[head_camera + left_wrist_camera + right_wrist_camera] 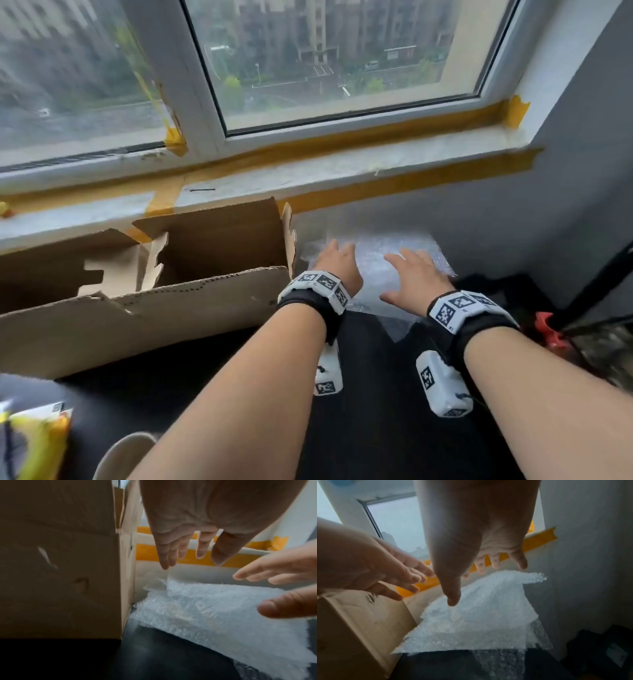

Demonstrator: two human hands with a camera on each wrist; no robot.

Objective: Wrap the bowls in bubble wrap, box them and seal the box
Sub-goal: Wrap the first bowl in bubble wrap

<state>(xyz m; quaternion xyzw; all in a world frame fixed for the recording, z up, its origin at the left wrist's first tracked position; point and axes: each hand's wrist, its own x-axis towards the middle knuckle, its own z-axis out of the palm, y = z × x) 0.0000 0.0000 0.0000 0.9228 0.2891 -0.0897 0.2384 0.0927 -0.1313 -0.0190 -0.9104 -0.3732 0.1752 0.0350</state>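
Still on the wrapping step: both hands, left hand (337, 265) and right hand (416, 277), spread flat over the bubble wrap (371, 260) at 3 o'clock of the box (191, 291), no bowl visible, probably needs grabbing next.

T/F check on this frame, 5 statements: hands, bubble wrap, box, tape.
1. Both hands are open, fingers spread. True: left hand and right hand both reach out with straight fingers.
2. The bubble wrap lies inside the box. False: it lies on the dark surface to the right of the cardboard box.
3. The box's top flaps are open. True.
4. The right hand grips a bowl. False: it holds nothing; no bowl shows clearly in these views.
5. The tape along the window sill is blue. False: it is yellow-orange.
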